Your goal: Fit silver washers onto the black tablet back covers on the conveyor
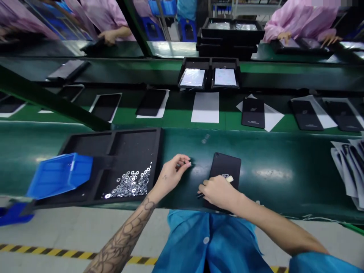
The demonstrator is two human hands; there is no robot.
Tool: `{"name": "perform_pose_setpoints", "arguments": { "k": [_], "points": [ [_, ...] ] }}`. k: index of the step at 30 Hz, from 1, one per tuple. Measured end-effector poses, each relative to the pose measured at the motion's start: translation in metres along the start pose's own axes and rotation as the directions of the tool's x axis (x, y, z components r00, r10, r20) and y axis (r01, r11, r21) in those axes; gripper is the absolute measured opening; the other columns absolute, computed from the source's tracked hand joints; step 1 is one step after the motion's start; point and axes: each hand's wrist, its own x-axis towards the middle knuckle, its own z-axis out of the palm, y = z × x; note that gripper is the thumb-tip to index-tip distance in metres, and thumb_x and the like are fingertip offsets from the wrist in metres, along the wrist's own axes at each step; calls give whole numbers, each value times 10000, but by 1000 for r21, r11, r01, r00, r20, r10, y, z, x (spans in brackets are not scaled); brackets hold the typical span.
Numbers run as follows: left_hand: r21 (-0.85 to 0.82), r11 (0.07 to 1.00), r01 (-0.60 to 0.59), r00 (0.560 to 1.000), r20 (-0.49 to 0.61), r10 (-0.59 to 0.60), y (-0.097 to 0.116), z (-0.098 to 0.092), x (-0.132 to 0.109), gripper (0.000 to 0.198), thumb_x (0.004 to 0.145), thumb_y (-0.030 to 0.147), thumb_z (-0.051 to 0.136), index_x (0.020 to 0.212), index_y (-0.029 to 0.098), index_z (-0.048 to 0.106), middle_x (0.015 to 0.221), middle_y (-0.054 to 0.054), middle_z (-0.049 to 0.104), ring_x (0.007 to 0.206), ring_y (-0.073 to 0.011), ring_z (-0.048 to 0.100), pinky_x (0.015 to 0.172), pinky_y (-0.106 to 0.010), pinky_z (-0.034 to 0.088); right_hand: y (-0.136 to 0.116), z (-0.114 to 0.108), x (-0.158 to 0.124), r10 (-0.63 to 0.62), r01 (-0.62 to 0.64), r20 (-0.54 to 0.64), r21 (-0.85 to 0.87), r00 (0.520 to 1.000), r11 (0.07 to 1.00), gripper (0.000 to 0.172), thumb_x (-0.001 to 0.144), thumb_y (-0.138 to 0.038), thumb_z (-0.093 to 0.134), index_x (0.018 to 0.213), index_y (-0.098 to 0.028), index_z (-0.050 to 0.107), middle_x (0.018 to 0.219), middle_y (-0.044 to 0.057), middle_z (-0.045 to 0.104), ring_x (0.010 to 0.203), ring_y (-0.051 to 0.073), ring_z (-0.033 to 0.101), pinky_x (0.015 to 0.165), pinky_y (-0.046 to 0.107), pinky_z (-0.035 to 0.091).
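My left hand is above the green bench, thumb and fingers pinched together. A tiny pale spot shows at the fingertips, too small to name. My right hand is closed around a slim pen-like tool with a pale end and a dark tip pointing left. Under that hand lies a black tablet-shaped panel with a light logo, its lower part partly hidden by the hand and forearm. Left of my left hand, a black divided tray holds a heap of small shiny ring-shaped parts.
A blue bin rests on the tray's left side. Black tablets on white sheets line the green belt beyond. A blank white sheet lies among them. Wrapped pieces stack at right. Co-workers in pink sit opposite.
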Motion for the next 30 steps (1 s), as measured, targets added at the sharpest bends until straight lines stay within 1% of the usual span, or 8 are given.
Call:
{"name": "perform_pose_setpoints", "arguments": {
  "k": [3,5,8,11,14,19,24,30],
  "points": [
    [41,998,-43,988,147,37,11,17,21,225,1002,428,671,975,214,736,879,-24,748,777,-182,658,745,-291,506,33,-20,-34,201,-22,-355,448,913,894,262,1095,-391,628,1285,-234,715,820,17,758,703,167,716,642,266,480],
    [59,996,-72,971,231,56,20,30,41,210,998,401,665,951,213,745,859,-18,741,756,-179,634,730,-294,481,64,-35,-55,482,102,-572,708,664,699,278,1111,-464,581,1208,-243,718,632,-50,602,525,126,558,537,248,412],
    [93,990,-103,930,361,63,30,46,71,183,989,362,668,956,208,760,910,-35,756,779,-189,627,750,-314,476,117,-36,-67,714,388,-680,711,166,586,315,1080,-528,603,970,-238,659,510,-116,342,402,98,304,438,242,294],
    [133,971,-199,872,475,113,31,58,93,161,979,344,690,966,208,775,1039,-68,749,896,-218,635,870,-359,503,157,-12,-61,751,412,-654,662,-89,626,408,1043,-586,634,839,-234,601,492,-114,341,397,92,306,429,235,303],
    [203,938,-279,847,513,141,30,65,105,159,984,360,709,999,220,784,1126,-79,682,1073,-260,609,1056,-443,468,177,12,-55,788,440,-604,680,-118,587,511,1026,-682,596,781,-235,562,498,-89,402,409,102,391,427,233,346],
    [287,922,-258,819,572,51,33,64,118,193,980,409,731,1039,238,798,1155,-74,595,1117,-277,558,1069,-450,454,188,16,-59,833,522,-552,724,45,452,498,990,-674,675,783,-246,524,534,-97,394,411,96,378,410,228,340],
    [270,921,-280,783,619,57,40,63,126,168,979,376,722,1005,225,792,1108,-65,581,1079,-262,576,1022,-436,456,186,18,-58,754,461,-657,670,5,582,623,1033,-601,671,596,-242,410,544,-53,394,489,110,435,502,268,412],
    [388,879,-277,774,632,-35,47,61,137,190,924,377,790,1002,213,732,1116,-67,542,1065,-269,546,942,-409,450,181,16,-58,724,248,-686,716,75,653,626,1089,-630,556,623,-213,588,652,16,582,611,141,583,648,303,513]
  ]
}}
